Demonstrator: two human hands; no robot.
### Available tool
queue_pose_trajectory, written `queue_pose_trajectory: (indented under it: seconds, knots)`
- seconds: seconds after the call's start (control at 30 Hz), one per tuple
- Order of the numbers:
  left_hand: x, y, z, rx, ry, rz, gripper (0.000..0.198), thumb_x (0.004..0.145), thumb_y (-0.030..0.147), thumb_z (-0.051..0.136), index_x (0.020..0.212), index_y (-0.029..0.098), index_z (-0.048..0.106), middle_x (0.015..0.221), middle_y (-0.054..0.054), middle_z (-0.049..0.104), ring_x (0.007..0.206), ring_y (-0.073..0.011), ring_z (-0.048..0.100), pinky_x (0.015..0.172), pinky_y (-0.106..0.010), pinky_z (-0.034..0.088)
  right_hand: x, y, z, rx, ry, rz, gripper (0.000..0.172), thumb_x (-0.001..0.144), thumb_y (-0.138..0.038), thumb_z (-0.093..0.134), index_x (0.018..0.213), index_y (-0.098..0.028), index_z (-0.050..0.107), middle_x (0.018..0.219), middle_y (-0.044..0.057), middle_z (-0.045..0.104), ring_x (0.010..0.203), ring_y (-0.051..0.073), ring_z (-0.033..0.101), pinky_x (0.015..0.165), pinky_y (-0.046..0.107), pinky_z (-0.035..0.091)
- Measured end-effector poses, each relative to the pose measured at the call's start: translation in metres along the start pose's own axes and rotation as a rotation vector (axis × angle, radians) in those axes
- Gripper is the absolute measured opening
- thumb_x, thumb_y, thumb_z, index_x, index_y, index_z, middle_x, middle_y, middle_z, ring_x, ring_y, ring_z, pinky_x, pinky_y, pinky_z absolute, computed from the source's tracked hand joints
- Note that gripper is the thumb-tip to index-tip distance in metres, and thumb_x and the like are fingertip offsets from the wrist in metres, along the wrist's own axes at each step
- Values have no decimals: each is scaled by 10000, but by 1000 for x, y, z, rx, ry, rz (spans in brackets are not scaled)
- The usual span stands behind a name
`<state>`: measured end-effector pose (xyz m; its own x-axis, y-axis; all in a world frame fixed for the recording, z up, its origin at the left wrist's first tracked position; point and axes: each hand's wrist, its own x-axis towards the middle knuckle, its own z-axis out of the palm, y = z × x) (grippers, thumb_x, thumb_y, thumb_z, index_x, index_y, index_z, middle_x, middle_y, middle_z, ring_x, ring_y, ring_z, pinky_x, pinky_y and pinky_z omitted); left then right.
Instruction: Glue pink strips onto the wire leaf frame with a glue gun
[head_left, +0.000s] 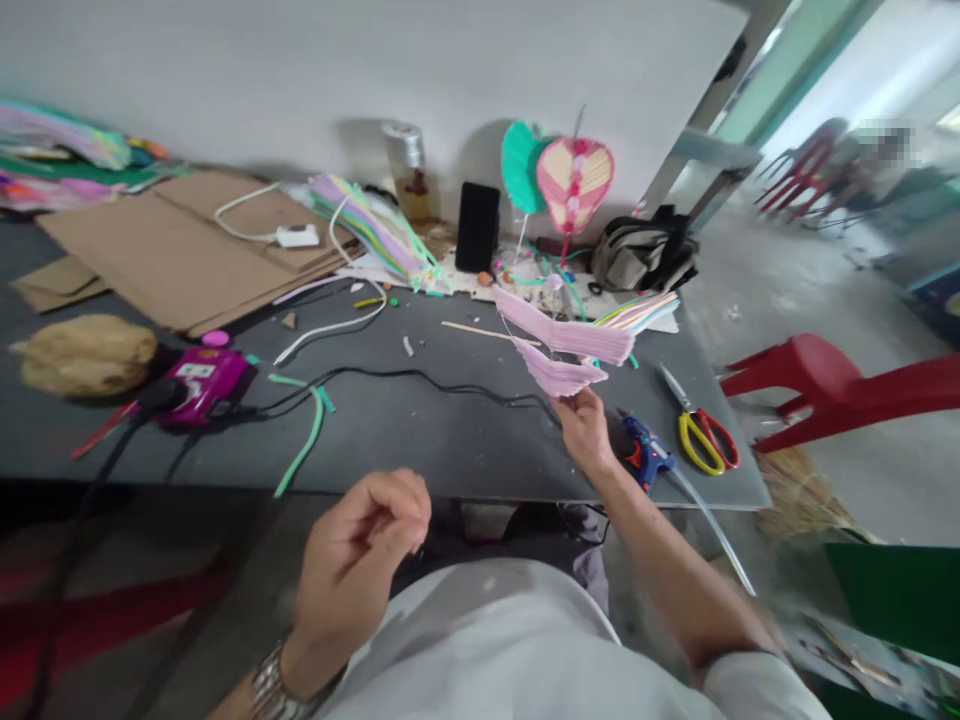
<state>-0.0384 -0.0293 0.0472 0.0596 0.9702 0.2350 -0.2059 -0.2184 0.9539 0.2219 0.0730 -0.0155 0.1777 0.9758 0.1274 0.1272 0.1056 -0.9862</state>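
My right hand (583,428) is raised over the dark table (420,440) and pinches the lower end of a fan of pale pink foam strips (561,345). The strips spread up and to the left above my fingers. My left hand (360,560) hovers near my lap, below the table's front edge, with fingers curled loosely and nothing visible in them. A blue glue gun (646,452) lies just right of my right hand, and yellow-and-red scissors (701,430) lie beyond it.
A magenta power strip (204,382) with black cords sits at the left, beside a straw-coloured bundle (86,355). Cardboard sheets (187,250), coloured foam strips (375,235), a black box (478,226), paper fans (574,180) and a bag (645,255) line the back. A red chair (832,385) stands right.
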Motion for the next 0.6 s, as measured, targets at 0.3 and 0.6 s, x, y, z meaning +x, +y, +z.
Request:
queue_pose_trajectory:
  seconds: [0.3,0.6]
  knots:
    - [2,-42,16,292,-73,-64,398,1037,458,516,723,213,520,598,38,440,522,-117,406,502,-236,355,-18,-36,-1,315,-103,114,357,788,-543,714,712,-209,616,684,30,623,694,175,562,695,312,458]
    - [25,-41,33,430,-114,-178,524,1008,544,488,604,213,451,561,13,481,530,-129,463,551,-259,386,-80,-34,20,607,-319,381,348,782,-508,808,729,-193,668,686,14,609,684,158,523,692,297,408]
